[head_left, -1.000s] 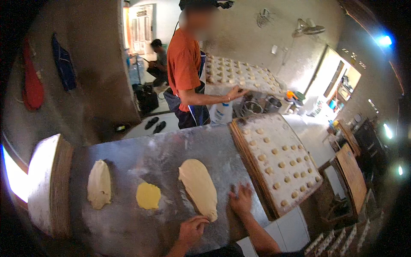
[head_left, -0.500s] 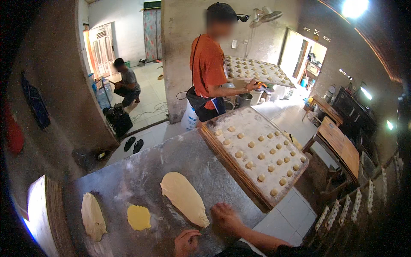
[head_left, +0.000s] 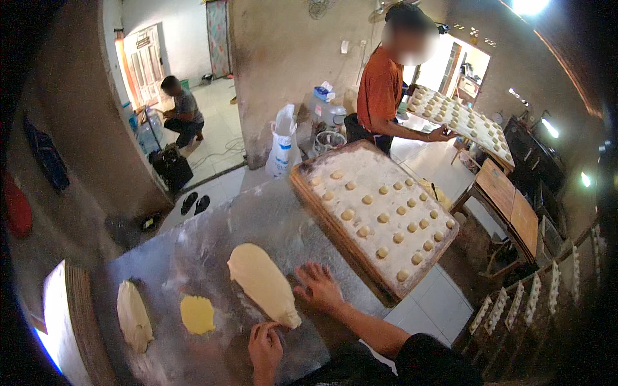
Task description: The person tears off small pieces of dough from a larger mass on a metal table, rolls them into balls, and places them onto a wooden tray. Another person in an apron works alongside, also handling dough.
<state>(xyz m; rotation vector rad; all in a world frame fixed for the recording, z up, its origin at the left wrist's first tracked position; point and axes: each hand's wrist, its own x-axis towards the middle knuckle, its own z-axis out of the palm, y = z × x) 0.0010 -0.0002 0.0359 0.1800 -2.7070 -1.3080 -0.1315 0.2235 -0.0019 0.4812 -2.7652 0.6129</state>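
My left hand (head_left: 265, 344) has bent fingers pinched at the lower edge of a large oval of pale dough (head_left: 257, 280) on the metal table. Just right of that dough, my right hand (head_left: 317, 289) lies on the metal with fingers spread, holding nothing. Farther left are a flattened yellow piece (head_left: 197, 314) and a narrower pale dough piece (head_left: 134, 315). A stack of boards (head_left: 373, 219), its floury top dotted with several small dough rounds, sits at the table's right.
A co-worker in orange (head_left: 380, 87) holds a board of dough rounds (head_left: 460, 122). Another person (head_left: 183, 112) crouches through the doorway. More boards (head_left: 80, 321) stand at the left. A wooden table (head_left: 505, 209), racks (head_left: 534, 289), a white sack (head_left: 281, 145) and sandals (head_left: 193, 204) are around.
The co-worker has moved rightward with the board, now tilted. My left fingers left the dough, then returned to its edge; my right hand stays spread beside it. My view has shifted.
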